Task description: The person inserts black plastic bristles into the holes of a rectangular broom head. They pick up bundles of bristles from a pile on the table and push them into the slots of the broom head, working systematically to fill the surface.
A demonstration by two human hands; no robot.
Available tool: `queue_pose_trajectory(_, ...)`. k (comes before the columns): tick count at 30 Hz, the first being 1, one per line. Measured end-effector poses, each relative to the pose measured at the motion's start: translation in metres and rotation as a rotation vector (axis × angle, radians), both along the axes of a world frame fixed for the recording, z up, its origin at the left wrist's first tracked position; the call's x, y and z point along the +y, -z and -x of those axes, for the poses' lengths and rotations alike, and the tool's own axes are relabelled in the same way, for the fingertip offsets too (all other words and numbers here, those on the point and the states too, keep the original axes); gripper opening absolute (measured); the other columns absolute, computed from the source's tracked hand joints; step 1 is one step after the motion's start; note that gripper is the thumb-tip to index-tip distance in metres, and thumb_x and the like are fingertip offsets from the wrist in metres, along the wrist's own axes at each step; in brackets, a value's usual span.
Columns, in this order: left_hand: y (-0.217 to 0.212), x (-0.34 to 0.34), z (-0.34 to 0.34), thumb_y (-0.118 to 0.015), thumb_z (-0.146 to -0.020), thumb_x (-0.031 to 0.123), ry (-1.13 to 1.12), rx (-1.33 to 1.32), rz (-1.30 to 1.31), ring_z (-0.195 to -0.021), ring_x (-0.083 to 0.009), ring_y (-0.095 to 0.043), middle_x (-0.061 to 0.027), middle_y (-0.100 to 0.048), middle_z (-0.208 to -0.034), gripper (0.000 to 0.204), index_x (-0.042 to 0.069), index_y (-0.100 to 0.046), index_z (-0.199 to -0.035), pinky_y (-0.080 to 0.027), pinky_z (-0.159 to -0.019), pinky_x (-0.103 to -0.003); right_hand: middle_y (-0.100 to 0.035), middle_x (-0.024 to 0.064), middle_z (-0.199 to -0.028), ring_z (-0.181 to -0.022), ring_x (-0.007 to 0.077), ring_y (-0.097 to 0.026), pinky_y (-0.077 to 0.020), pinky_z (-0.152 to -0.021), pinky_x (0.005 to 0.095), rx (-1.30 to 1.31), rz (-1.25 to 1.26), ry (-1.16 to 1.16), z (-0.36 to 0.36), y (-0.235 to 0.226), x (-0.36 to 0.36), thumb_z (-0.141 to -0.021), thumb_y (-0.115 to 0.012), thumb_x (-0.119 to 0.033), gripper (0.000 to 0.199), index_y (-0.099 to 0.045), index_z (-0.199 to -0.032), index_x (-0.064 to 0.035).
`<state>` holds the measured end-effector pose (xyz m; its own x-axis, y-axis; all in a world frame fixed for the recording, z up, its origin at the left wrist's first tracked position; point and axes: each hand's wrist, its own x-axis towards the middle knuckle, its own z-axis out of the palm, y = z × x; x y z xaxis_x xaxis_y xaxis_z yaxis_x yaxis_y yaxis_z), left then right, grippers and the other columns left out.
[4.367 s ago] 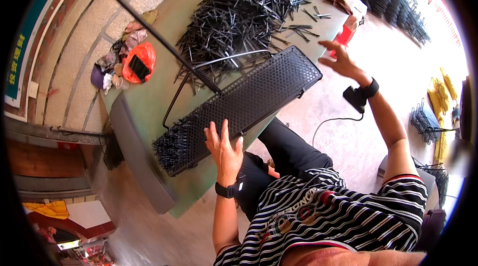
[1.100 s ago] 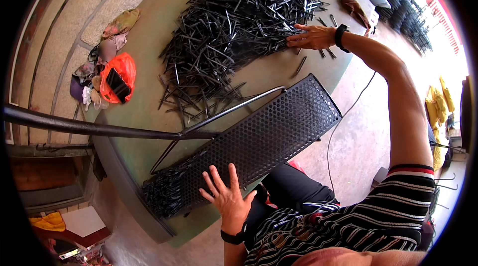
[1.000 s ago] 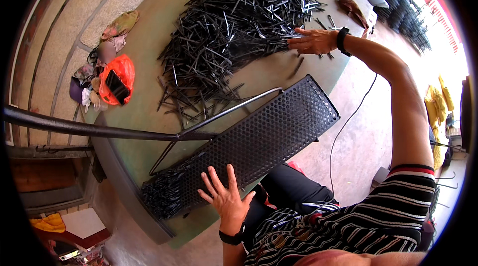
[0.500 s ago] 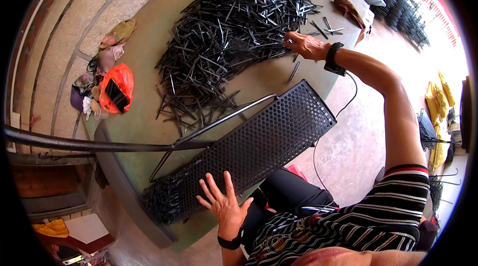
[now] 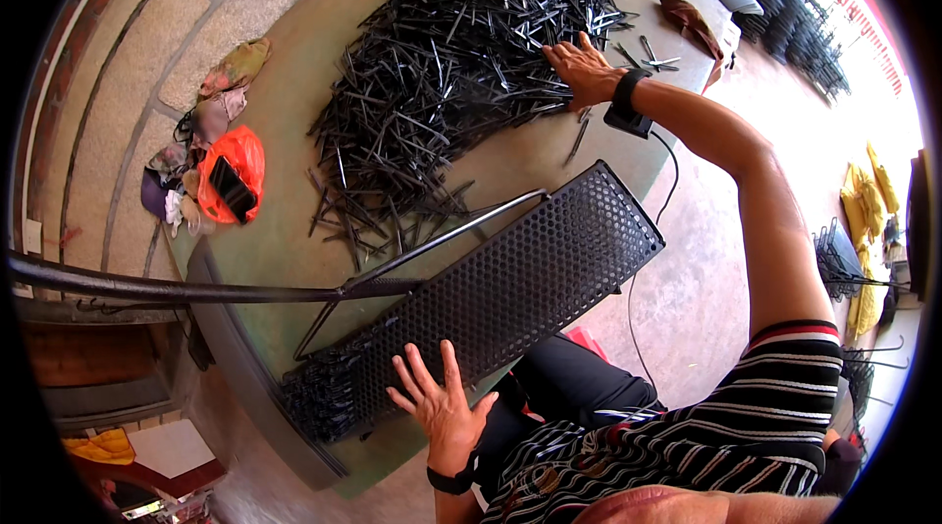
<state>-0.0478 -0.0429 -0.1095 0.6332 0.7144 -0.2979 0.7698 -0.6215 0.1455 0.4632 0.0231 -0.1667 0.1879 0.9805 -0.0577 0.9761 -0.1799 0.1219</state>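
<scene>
My right hand [image 5: 586, 75] reaches to the right edge of a large heap of slender black stick-like pieces [image 5: 461, 43]. Its fingers are spread and touch the heap, with nothing visibly held. A long black perforated tray [image 5: 510, 279] lies slanted along the table's near side, its surface full of round holes. Dark pieces [image 5: 334, 387] stand packed upright in the tray's left end. Over the near edge of the tray, my left hand [image 5: 449, 416] is open, fingers fanned out and nothing in them. What exact kind the sticks are, I cannot tell.
A black metal bar [image 5: 196, 288] with a bent rod frame crosses from the left to the tray. On the green table [image 5: 285, 161], a phone [image 5: 233, 190] lies on an orange plastic bag [image 5: 257, 153] beside cloths. A brown cloth [image 5: 690, 26] and loose sticks lie at far right.
My right hand has moved slightly left and away from me onto the heap, and its fingers have spread from a curled pose. My left hand and the tray stay put.
</scene>
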Motion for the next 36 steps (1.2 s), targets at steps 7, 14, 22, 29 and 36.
queue_pose_trajectory(7, 0.000, 0.000, 0.000, -0.081, -0.060, 0.039, 0.003, -0.007, 0.000, -0.135, -0.0464, -0.007, -0.0262, -0.004, -0.148, 0.108, 0.015, -0.019, -0.145, -0.014, -0.097, -0.070, -0.052, 0.0185, -0.105, -0.107, 0.0347, -0.047, -0.0239, -0.094, 0.0660, 0.067, 0.039, 0.127, 0.003, 0.016, -0.007, -0.050, -0.076, -0.035, 0.077, -0.049, -0.112, 0.0017)
queue_pose_trajectory(14, 0.002, 0.001, 0.001, -0.081, -0.060, 0.038, 0.012, -0.015, -0.003, -0.136, -0.0465, -0.006, -0.0263, -0.004, -0.148, 0.108, 0.016, -0.019, -0.146, -0.015, -0.097, -0.070, -0.054, 0.0233, -0.099, -0.093, 0.0375, -0.055, -0.0490, -0.074, 0.0427, 0.224, -0.006, 0.153, -0.002, 0.026, -0.006, -0.052, -0.077, -0.021, 0.076, -0.040, -0.113, 0.0042)
queue_pose_trajectory(22, 0.002, 0.000, 0.002, -0.080, -0.061, 0.037, 0.013, -0.020, 0.003, -0.135, -0.0472, -0.006, -0.0264, -0.004, -0.148, 0.106, 0.016, -0.019, -0.146, -0.015, -0.097, -0.070, -0.053, 0.0197, -0.102, -0.102, 0.0342, -0.052, -0.0448, -0.081, 0.0448, 0.216, 0.055, 0.294, 0.009, 0.026, -0.006, -0.052, -0.077, -0.030, 0.070, -0.047, -0.108, 0.0002)
queue_pose_trajectory(29, 0.003, 0.002, 0.009, -0.078, -0.067, 0.027, 0.013, -0.182, 0.006, -0.136, -0.0446, -0.011, -0.0214, -0.012, -0.148, 0.089, 0.015, -0.031, -0.142, -0.016, -0.098, -0.070, -0.060, 0.0192, -0.094, -0.097, 0.0355, -0.057, -0.0454, -0.078, 0.0452, 0.271, 0.062, 0.247, 0.001, 0.024, -0.009, -0.052, -0.076, -0.032, 0.071, -0.048, -0.111, -0.0038)
queue_pose_trajectory(36, -0.025, 0.003, 0.008, -0.065, -0.076, 0.003, -0.043, -0.787, -0.163, -0.109, -0.0335, -0.056, -0.0178, -0.059, -0.114, 0.035, -0.005, -0.060, -0.110, -0.044, -0.092, -0.043, -0.061, 0.0178, -0.081, -0.081, 0.0365, -0.061, -0.0470, -0.072, 0.0444, 0.218, 0.034, 0.161, 0.004, 0.015, -0.008, -0.052, -0.075, -0.028, 0.053, -0.055, -0.094, -0.0015)
